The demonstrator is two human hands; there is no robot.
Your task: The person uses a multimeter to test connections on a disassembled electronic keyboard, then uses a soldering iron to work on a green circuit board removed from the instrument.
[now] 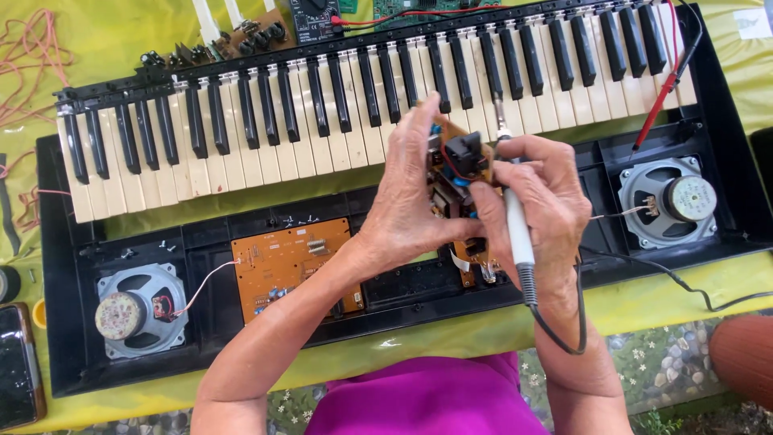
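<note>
Magenta garment (pixel 431 399), nearest the lens, at bottom centre. Left hand (pixel 407 201): closed on small brown circuit board (pixel 459 161), held raised above the opened keyboard. Right hand (pixel 535 197): gripping white soldering iron (pixel 515 217), fingers touching the board; its black cord (pixel 564 322) loops below the wrist. Black keyboard case (pixel 403 294): holds 2 speakers, left (pixel 137 310) and right (pixel 668 201), plus orange circuit board (pixel 294 262). Key bed (pixel 322 105) lies along its far edge. Worktop: yellow-green cloth (pixel 105 40). Phone (pixel 18 366) at left edge. Pebbled ground (pixel 676 370) below.
</note>
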